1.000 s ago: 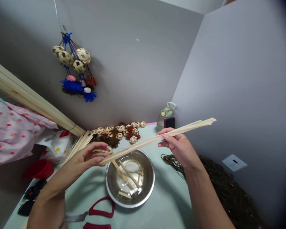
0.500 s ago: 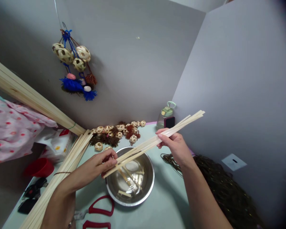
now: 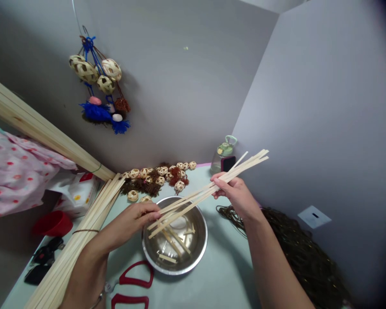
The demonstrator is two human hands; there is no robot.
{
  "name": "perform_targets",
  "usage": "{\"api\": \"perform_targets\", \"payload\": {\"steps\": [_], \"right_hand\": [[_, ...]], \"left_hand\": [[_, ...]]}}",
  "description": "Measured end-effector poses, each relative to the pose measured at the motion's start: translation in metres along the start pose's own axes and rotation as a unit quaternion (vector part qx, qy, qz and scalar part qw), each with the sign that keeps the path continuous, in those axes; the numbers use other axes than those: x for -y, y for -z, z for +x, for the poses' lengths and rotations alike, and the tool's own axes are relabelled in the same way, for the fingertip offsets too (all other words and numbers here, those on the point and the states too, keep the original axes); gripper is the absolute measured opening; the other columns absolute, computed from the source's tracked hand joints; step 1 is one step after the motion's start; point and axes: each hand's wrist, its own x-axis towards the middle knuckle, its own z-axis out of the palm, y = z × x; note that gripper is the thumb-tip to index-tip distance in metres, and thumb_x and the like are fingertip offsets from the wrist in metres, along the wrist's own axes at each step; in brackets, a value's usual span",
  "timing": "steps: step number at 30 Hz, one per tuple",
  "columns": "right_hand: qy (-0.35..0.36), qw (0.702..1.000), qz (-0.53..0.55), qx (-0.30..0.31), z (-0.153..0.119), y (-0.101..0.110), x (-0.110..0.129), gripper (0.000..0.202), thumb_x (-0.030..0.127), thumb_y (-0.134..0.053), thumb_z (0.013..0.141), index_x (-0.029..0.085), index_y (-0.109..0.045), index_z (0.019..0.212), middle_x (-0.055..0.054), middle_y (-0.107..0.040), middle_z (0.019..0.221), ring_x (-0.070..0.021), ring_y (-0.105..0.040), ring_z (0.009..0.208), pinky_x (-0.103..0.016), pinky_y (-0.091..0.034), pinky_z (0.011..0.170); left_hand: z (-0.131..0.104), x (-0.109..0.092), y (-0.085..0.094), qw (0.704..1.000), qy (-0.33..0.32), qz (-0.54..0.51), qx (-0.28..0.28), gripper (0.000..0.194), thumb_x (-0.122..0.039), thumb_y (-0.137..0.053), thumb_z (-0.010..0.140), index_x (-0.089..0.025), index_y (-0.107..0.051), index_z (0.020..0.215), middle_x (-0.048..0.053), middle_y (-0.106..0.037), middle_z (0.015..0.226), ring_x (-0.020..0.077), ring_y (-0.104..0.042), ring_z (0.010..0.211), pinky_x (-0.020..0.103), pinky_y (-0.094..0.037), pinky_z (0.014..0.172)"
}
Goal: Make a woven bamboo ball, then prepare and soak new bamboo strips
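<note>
Several pale flat strips (image 3: 193, 198) slant across the middle, fanned apart at both ends. My right hand (image 3: 233, 192) is closed round them toward their upper right part. At their lower left end, my left hand (image 3: 144, 214) pinches a strip between thumb and fingers, while other strip ends stick out loose beside it. Below the strips is a round metal bowl (image 3: 202, 251) with short strip pieces (image 3: 167, 258) lying inside. Red-handled scissors (image 3: 137, 281) lie left of the bowl, partly behind my left forearm.
Long strip bundles (image 3: 83, 227) lie at the left. Small woven balls (image 3: 162, 171) line the wall, near a bottle (image 3: 224, 150) and phone (image 3: 228, 163). Dark cord (image 3: 296, 244) is heaped at the right. Woven ornaments (image 3: 106, 85) hang on the wall.
The strips have spread apart at both ends, and their upper right ends have shifted slightly left. My left hand has moved slightly right along them, leaving lower ends free.
</note>
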Motion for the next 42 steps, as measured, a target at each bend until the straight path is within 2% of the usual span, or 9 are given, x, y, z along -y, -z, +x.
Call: {"api": "perform_targets", "payload": {"steps": [7, 13, 17, 23, 28, 31, 35, 37, 42], "right_hand": [[-0.008, 0.993, -0.113, 0.022, -0.001, -0.001, 0.002, 0.031, 0.046, -0.07, 0.08, 0.016, -0.066, 0.086, -0.002, -0.063, 0.073, -0.0139, -0.059, 0.063, -0.027, -0.05, 0.058], [0.03, 0.96, -0.27, 0.059, -0.006, -0.008, -0.003, 0.025, 0.039, -0.056, 0.091, 0.017, -0.065, 0.082, -0.004, -0.065, 0.079, -0.016, -0.059, 0.067, -0.028, -0.048, 0.061], [0.088, 0.887, -0.451, 0.042, -0.014, -0.024, -0.003, 0.019, 0.026, -0.05, 0.096, 0.02, -0.067, 0.09, -0.004, -0.069, 0.085, -0.0185, -0.063, 0.077, -0.028, -0.043, 0.067], [0.12, 0.736, -0.662, 0.075, -0.024, -0.052, 0.0, 0.021, 0.015, -0.045, 0.098, 0.021, -0.064, 0.089, -0.003, -0.066, 0.089, -0.0157, -0.06, 0.07, -0.028, -0.025, 0.053], [0.11, 0.694, -0.701, 0.121, -0.025, -0.065, -0.005, 0.021, 0.007, -0.047, 0.093, 0.019, -0.064, 0.095, -0.006, -0.066, 0.093, -0.0193, -0.062, 0.081, -0.028, -0.03, 0.055], [0.105, 0.735, -0.661, 0.104, -0.023, -0.061, -0.005, 0.022, 0.008, -0.045, 0.095, 0.018, -0.064, 0.094, -0.007, -0.067, 0.094, -0.0199, -0.062, 0.08, -0.029, -0.037, 0.059], [0.105, 0.901, -0.419, 0.034, -0.024, -0.039, 0.012, 0.018, 0.027, -0.05, 0.098, 0.018, -0.065, 0.091, -0.006, -0.069, 0.089, -0.0183, -0.062, 0.076, -0.03, -0.047, 0.067], [0.109, 0.952, -0.285, 0.031, -0.028, -0.029, 0.026, 0.022, 0.035, -0.056, 0.095, 0.018, -0.066, 0.086, -0.005, -0.068, 0.089, -0.0171, -0.061, 0.073, -0.029, -0.05, 0.065], [0.179, 0.962, -0.199, -0.05, -0.049, -0.025, 0.054, 0.021, 0.033, -0.064, 0.091, 0.02, -0.069, 0.075, -0.003, -0.066, 0.084, -0.016, -0.059, 0.069, -0.028, -0.047, 0.058]], "left_hand": [[0.007, 0.011, -0.013, 0.999, 0.05, -0.021, 0.003, 0.028, -0.037, -0.06, 0.088, -0.022, -0.066, 0.11, 0.004, -0.07, 0.099, 0.0227, -0.062, 0.092, 0.031, -0.045, 0.081], [0.007, 0.022, -0.012, 0.999, 0.037, 0.022, -0.018, 0.029, -0.039, -0.051, 0.093, -0.022, -0.066, 0.112, 0.008, -0.068, 0.116, 0.0248, -0.06, 0.107, 0.036, -0.044, 0.095], [0.006, 0.023, -0.01, 0.999, 0.028, 0.036, -0.022, 0.027, -0.037, -0.049, 0.094, -0.023, -0.065, 0.111, 0.007, -0.069, 0.112, 0.0244, -0.061, 0.104, 0.036, -0.044, 0.095], [0.008, 0.021, -0.012, 0.999, 0.02, 0.032, -0.009, 0.026, -0.034, -0.052, 0.092, -0.022, -0.065, 0.111, 0.006, -0.069, 0.111, 0.0236, -0.061, 0.103, 0.035, -0.046, 0.092], [0.007, 0.017, -0.013, 0.999, 0.021, 0.039, -0.007, 0.026, -0.033, -0.051, 0.093, -0.022, -0.065, 0.112, 0.006, -0.069, 0.112, 0.0228, -0.062, 0.103, 0.035, -0.047, 0.092], [0.006, 0.017, -0.012, 0.999, 0.021, 0.043, -0.006, 0.026, -0.034, -0.051, 0.093, -0.022, -0.064, 0.113, 0.007, -0.069, 0.115, 0.0231, -0.061, 0.106, 0.036, -0.046, 0.095], [0.005, 0.018, -0.01, 0.999, 0.028, 0.037, -0.015, 0.028, -0.038, -0.049, 0.095, -0.023, -0.063, 0.114, 0.007, -0.068, 0.116, 0.0243, -0.06, 0.107, 0.038, -0.045, 0.097], [0.004, 0.017, -0.008, 0.999, 0.025, 0.033, -0.03, 0.029, -0.04, -0.048, 0.095, -0.024, -0.063, 0.114, 0.007, -0.068, 0.116, 0.0248, -0.06, 0.107, 0.038, -0.045, 0.097], [0.001, 0.009, -0.006, 0.998, 0.017, 0.022, -0.061, 0.028, -0.042, -0.047, 0.097, -0.025, -0.064, 0.112, 0.005, -0.069, 0.113, 0.0241, -0.062, 0.104, 0.036, -0.048, 0.091]]}}
